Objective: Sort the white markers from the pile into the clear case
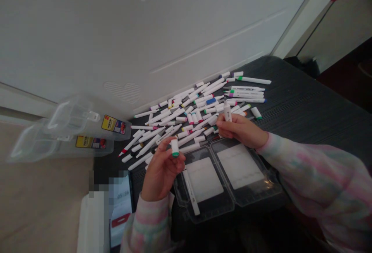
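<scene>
My left hand (162,169) is closed around a white marker cap with a green band (174,147), held upright near the front of the pile. My right hand (241,129) grips a white marker (227,111) that points up over the pile's right side. Several white markers and loose caps with coloured ends (188,117) lie scattered on the dark table (305,105). An open clear plastic case (250,197) lies flat in front of me, with one white marker (192,193) lying in its left half.
Two clear plastic boxes with yellow labels (72,129) stand at the left beyond the table's edge. A phone (120,206) lies by the table's near left corner. A white wall panel rises behind the table. The table's right part is bare.
</scene>
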`<state>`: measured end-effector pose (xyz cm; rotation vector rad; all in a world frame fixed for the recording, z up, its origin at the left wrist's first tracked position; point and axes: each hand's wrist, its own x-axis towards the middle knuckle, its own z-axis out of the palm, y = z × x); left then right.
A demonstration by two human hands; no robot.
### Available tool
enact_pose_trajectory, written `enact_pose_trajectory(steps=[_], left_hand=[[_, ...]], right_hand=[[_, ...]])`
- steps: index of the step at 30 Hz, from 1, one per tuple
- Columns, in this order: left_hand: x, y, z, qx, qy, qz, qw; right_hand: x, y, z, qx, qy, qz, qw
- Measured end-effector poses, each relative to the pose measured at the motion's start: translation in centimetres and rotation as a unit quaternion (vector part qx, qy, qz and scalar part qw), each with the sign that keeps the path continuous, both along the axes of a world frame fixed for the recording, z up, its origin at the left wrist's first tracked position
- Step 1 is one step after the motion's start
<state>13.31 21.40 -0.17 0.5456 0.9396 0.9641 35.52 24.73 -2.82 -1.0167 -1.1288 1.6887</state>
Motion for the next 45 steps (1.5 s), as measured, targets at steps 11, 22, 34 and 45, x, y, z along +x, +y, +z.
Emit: enact_pose_trajectory(steps=[11, 22, 34, 45], left_hand=[[-0.2, 0.5, -0.8, -0.065, -0.079, 0.075, 0.992], [0.1, 0.4, -1.2, -0.026, -0.017, 0.073, 0.997], [0.3, 0.6, -1.3, -0.028, 0.017, 0.093, 0.995], [0.3, 0.5, -1.4, -0.047, 0.015, 0.09, 0.995]], right_hand=[[0.1, -0.1, -0.1, -0.004, 0.024, 0.011, 1.0], [0.2, -0.1, -0.1, -0.001, 0.003, 0.007, 1.0], [0.1, -0.2, 0.2, -0.014, 0.006, 0.003, 1.0], [0.1, -0.1, 0.1, -0.014, 0.005, -0.001, 1.0]])
